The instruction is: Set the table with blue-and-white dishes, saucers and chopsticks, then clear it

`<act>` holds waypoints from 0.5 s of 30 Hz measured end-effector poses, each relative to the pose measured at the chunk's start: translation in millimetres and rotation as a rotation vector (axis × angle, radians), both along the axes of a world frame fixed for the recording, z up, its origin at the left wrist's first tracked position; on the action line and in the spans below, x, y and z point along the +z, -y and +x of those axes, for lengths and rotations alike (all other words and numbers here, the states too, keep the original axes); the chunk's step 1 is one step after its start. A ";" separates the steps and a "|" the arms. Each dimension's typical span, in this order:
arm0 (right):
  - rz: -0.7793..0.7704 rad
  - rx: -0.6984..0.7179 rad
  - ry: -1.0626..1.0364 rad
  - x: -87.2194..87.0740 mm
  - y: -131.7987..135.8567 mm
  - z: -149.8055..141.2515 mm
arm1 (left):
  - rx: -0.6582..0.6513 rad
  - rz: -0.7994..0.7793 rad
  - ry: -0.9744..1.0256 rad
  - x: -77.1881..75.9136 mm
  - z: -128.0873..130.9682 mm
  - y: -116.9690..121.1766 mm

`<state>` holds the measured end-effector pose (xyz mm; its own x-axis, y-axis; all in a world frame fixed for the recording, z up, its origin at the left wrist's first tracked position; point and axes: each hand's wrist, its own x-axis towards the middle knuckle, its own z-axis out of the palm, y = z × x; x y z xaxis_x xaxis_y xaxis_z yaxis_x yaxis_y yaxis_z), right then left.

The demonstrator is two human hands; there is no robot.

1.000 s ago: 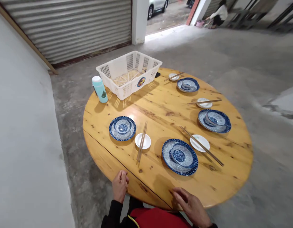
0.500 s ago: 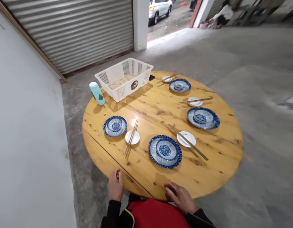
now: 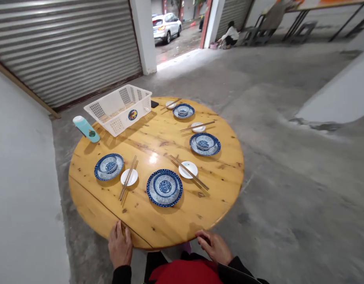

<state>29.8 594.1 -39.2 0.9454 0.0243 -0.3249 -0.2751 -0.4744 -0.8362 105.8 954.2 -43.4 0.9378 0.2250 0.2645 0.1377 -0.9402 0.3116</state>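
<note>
My left hand [image 3: 120,245] rests at the near left edge of the round wooden table [image 3: 170,225], fingers stretched over the rim and nothing in them. At the near right edge lies my right hand [image 3: 215,247], loosely open with bent fingers at the rim, also without anything in it. Nearest to both is a blue-and-white plate [image 3: 149,193] with a bowl [image 3: 165,185] on it. To its right, a pair of chopsticks [image 3: 199,181] lies across a white saucer [image 3: 188,165]. Another patterned plate [image 3: 99,173] with a bowl stands on the left, beside chopsticks [image 3: 123,190] on a saucer [image 3: 133,178].
Two more settings, with plates [image 3: 216,149] [image 3: 188,115], stand along the far right side. A white plastic basket [image 3: 117,122], a light-blue bottle [image 3: 86,129] and a dark flat object [image 3: 154,104] occupy the far left. A wall [image 3: 22,189] runs close on the left. A person [image 3: 231,36] crouches far off.
My view has swung right, so the table sits further left. The left hand has come onto the table edge with its fingers spread; the right hand has shifted outward along the rim. The tableware stays put.
</note>
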 end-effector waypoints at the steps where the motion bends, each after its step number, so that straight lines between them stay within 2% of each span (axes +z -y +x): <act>1: -0.013 0.001 0.006 2.1 4.2 -0.4 | -0.004 -0.008 0.006 1.3 2.8 -1.4; 5: -0.056 -0.078 0.042 -1.0 16.1 -5.3 | 0.011 -0.086 -0.034 3.4 19.4 -17.3; 8: -0.032 -0.190 0.041 -12.4 15.6 -11.3 | 0.123 -0.201 -0.161 9.4 37.7 -33.9; 10: 0.022 -0.256 0.018 -17.6 10.8 -15.5 | 0.200 -0.268 -0.229 20.7 47.1 -40.4; 13: 0.062 -0.288 -0.027 -16.4 1.0 -19.3 | 0.167 -0.298 -0.216 44.6 55.8 -40.6; 15: 0.036 -0.268 -0.047 -12.4 -5.3 -17.7 | 0.163 -0.319 -0.196 56.9 62.9 -37.8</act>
